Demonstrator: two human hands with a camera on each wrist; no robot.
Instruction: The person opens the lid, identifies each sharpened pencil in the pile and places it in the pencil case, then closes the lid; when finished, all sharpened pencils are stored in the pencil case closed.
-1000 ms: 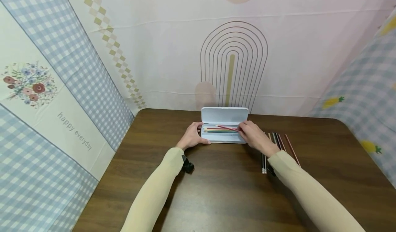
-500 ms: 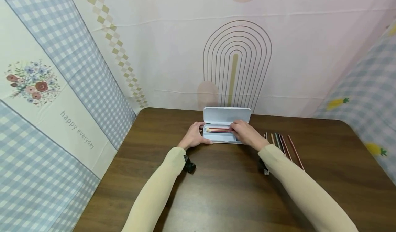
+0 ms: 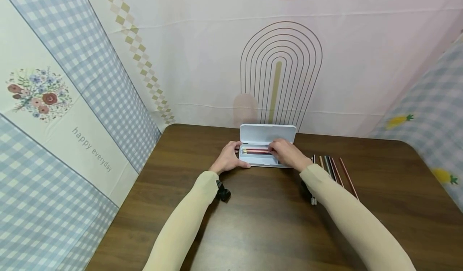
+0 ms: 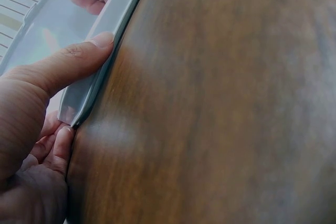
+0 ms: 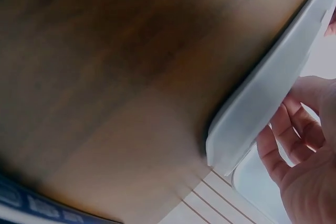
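Note:
A white pencil case (image 3: 258,160) lies at the back of the table with its lid (image 3: 267,133) raised. Inside, several colored pencils (image 3: 253,153) lie side by side, a red colored pencil (image 3: 255,149) along their far side. My left hand (image 3: 228,157) grips the case's left end, its thumb (image 4: 79,62) over the front wall and other fingers round the end. My right hand (image 3: 286,153) reaches into the case, curled fingers pinching at the red pencil's right part and covering the pencils' right ends. The right wrist view has these fingers (image 5: 294,132) behind the case wall, fingertips hidden.
To the right of the case, several more pencils (image 3: 330,168) lie on the brown wooden table (image 3: 253,223), partly under the right forearm. A patterned cloth (image 3: 202,62) hangs directly behind the table's far edge.
My right hand has moved left within the case. The red pencil, slanted across the others a second ago, now lies in line with them. My left hand keeps its hold on the case.

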